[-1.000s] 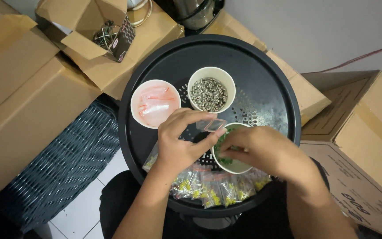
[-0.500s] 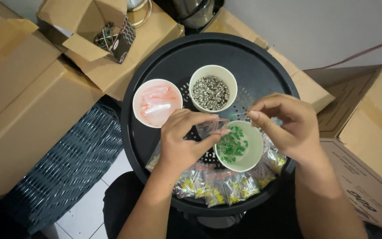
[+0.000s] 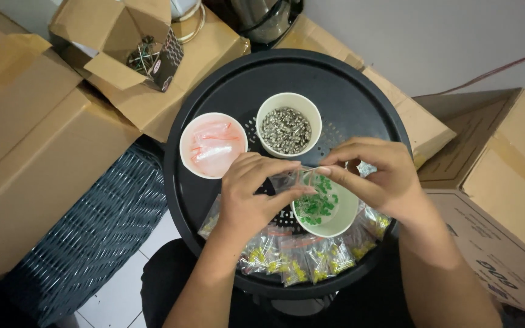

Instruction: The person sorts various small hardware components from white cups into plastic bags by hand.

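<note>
Round black tray (image 3: 360, 97), both hands (image 3: 317, 182) pinching clear bag (image 3: 291, 178) (cups crowd close)

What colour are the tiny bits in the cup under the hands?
Green. The small pieces in the white cup show clearly in the head view.

Left hand (image 3: 247, 194) and right hand (image 3: 375, 176) meet fingertip to fingertip, fingers pinched, both forearms angled inward.

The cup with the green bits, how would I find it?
Look at the round black tray. Three white cups sit on it; the green-bits cup is nearest the person, under both hands. The other cups hold grey metal pieces and clear bags.
</note>
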